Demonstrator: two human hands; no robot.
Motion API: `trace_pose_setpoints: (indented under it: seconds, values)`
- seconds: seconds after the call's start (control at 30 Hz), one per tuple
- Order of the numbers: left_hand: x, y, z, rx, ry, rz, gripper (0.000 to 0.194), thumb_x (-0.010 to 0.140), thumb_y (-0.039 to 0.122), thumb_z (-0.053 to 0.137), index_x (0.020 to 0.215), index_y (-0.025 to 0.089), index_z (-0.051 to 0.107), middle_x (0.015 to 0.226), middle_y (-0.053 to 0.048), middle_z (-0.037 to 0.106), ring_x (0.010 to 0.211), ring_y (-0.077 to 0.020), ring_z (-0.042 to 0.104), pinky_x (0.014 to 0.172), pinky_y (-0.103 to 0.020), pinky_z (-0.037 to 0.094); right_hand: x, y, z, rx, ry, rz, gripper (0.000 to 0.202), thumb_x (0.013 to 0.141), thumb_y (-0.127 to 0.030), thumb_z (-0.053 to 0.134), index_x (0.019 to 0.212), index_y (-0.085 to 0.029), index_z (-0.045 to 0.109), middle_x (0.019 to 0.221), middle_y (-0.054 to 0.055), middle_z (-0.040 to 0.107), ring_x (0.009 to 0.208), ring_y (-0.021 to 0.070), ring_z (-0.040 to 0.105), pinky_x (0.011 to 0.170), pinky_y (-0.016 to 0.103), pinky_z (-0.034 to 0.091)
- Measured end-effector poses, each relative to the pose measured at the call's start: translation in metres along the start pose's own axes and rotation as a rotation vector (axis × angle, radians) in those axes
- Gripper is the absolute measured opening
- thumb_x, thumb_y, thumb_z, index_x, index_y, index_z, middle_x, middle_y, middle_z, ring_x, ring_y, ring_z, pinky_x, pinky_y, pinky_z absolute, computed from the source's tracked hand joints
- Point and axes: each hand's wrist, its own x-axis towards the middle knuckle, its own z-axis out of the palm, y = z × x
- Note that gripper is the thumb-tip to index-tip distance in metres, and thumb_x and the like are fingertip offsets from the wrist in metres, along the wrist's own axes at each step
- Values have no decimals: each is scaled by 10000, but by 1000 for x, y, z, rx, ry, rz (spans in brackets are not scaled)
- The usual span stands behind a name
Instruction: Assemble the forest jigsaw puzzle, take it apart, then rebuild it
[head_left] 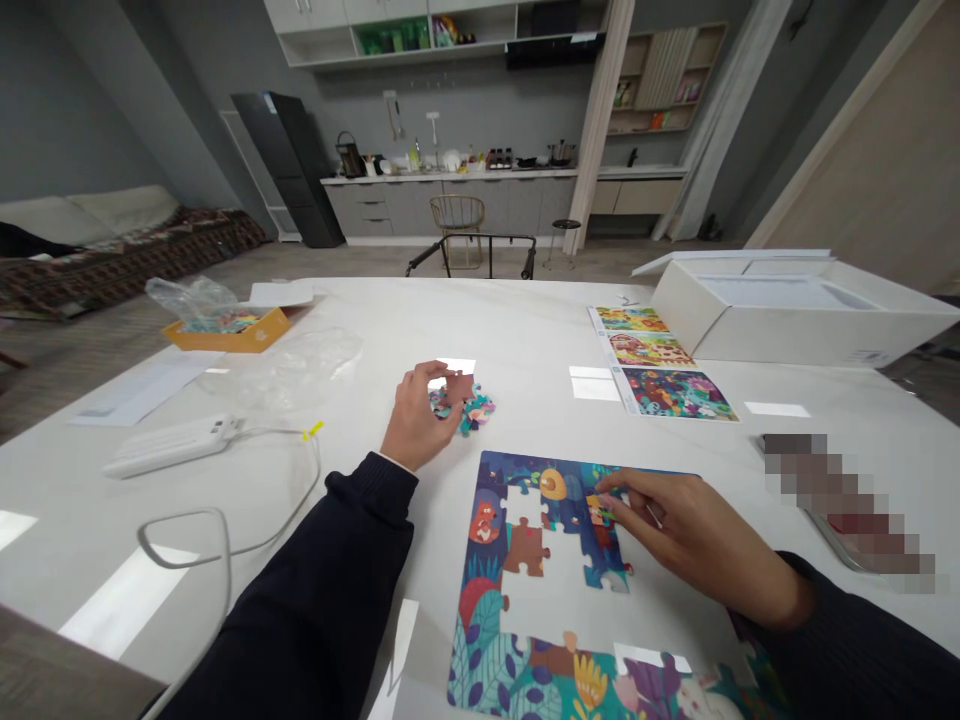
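Note:
My left hand (421,415) pinches a brown puzzle piece (459,388) between thumb and fingers. It is just above a small pile of loose puzzle pieces (478,412). Over the upper part of a partly assembled jigsaw puzzle (487,600), my right hand (675,525) has thumb and index finger closed around a small colourful puzzle piece (597,512). Whether that piece is lifted or lying in place I cannot tell. A brown section (527,550) sits inside the puzzle's left border, with bare white table showing around it. My right forearm hides the puzzle's right side.
Picture sheets (651,350) lie near a white open box (787,315) at the back right. A blurred-out phone-like object (847,510) is at right. On the left are an orange tray (232,335), plastic wrapping (300,360), and a white power bank (172,445) with its cable (225,550).

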Motion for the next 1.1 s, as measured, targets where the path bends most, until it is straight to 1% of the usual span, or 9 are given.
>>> trace_pose_setpoints:
  seconds: [0.1, 0.2, 0.27, 0.33, 0.4, 0.57, 0.77, 0.93, 1.1]
  values:
    - [-10, 42, -4, -133, -104, 122, 531, 856, 194, 716, 1314, 226, 450, 1257, -110, 666, 1219, -284, 636, 1075, -476, 491, 0, -2, -1, 23, 84, -33, 253, 1033, -400, 528, 1115, -231, 698, 712, 3, 665, 579, 167, 587, 581, 291, 416]
    - [-22, 83, -6, -179, -170, 236, 473, 867, 198, 725, 1283, 230, 501, 1243, -110, 668, 1209, -290, 635, 1085, -500, 485, -2, -8, -3, 80, 175, -54, 273, 1026, -383, 552, 1233, -231, 642, 827, 17, 699, 589, 152, 572, 588, 287, 452]
    - [-29, 102, -7, -230, -206, 283, 455, 876, 209, 733, 1276, 231, 519, 1218, -100, 675, 1182, -282, 636, 1085, -503, 481, -3, -12, -2, 130, 199, -77, 370, 1007, -403, 598, 1336, -234, 580, 900, 29, 708, 607, 150, 575, 597, 287, 481]
    - [-35, 112, -7, -274, -239, 302, 475, 866, 217, 758, 1282, 232, 530, 1195, -91, 679, 1145, -270, 639, 1061, -488, 492, -4, -15, 0, 171, 200, -114, 514, 978, -432, 652, 1430, -234, 508, 930, 40, 699, 656, 164, 595, 614, 293, 508]
    - [-39, 117, -7, -302, -263, 308, 504, 840, 221, 792, 1279, 228, 545, 1168, -88, 682, 1108, -265, 642, 1010, -459, 517, -5, -17, 2, 189, 193, -161, 591, 956, -444, 690, 1467, -236, 477, 911, 37, 678, 697, 176, 606, 635, 298, 527]
    - [-42, 117, -5, -328, -289, 318, 519, 811, 227, 834, 1251, 216, 558, 1125, -92, 696, 1048, -270, 651, 924, -432, 541, -4, -15, 5, 150, 189, -232, 470, 949, -406, 714, 1366, -248, 565, 952, 43, 693, 737, 177, 618, 706, 314, 546]
    - [-41, 113, -5, -346, -319, 298, 502, 825, 187, 805, 1256, 213, 549, 1156, -94, 691, 1083, -263, 654, 958, -420, 539, -4, -12, 2, 90, 250, -233, 423, 931, -418, 737, 1287, -216, 627, 996, 71, 731, 785, 200, 652, 744, 340, 556]
    - [-42, 112, -4, -359, -328, 251, 480, 827, 179, 799, 1236, 214, 550, 1153, -79, 675, 1097, -244, 649, 969, -399, 539, -3, -12, 1, 83, 256, -238, 438, 928, -426, 740, 1294, -209, 637, 1008, 81, 740, 750, 195, 640, 737, 346, 555]
    - [-41, 111, -4, -368, -343, 233, 478, 811, 155, 801, 1210, 220, 545, 1139, -62, 667, 1086, -233, 645, 962, -383, 533, -4, -10, 2, 90, 246, -251, 443, 928, -440, 740, 1291, -209, 630, 1016, 83, 744, 767, 197, 643, 745, 340, 543]
